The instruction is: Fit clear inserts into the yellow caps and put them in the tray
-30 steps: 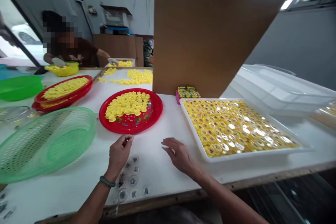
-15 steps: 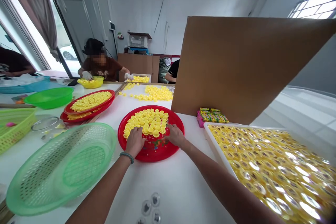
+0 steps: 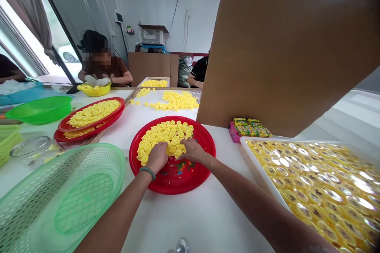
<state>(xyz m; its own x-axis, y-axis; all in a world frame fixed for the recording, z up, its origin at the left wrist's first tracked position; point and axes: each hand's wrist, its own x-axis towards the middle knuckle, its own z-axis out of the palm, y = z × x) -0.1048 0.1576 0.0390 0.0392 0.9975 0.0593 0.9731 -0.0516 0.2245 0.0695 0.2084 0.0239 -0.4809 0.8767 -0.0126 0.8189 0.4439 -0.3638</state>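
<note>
A round red tray (image 3: 204,174) with a printed pattern lies on the white table before me. Small yellow plastic cup-like pieces (image 3: 160,130) cover its far and left part. At the near edge of these pieces is my left hand (image 3: 158,157), fingers curled together and thumb close; whatever lies under the fingertips is hidden. My right hand (image 3: 192,151) reaches in from the right, thumb and fingers apart, the fingertips touching yellow pieces in the tray. A beaded bracelet (image 3: 147,171) circles my left wrist.
A pale green basket (image 3: 86,201) stands left, stacked red trays (image 3: 118,116) behind it. On the right are a white tray (image 3: 261,187) of shiny yellow round items, a pink basket (image 3: 234,133) of small packs and a tall cardboard sheet (image 3: 282,55). A gloved co-worker (image 3: 115,69) sits across.
My right hand has moved left from the tray's right side onto the yellow pieces. My left hand stays near them. The co-worker's gloved hands have come together over the yellow bowl.
</note>
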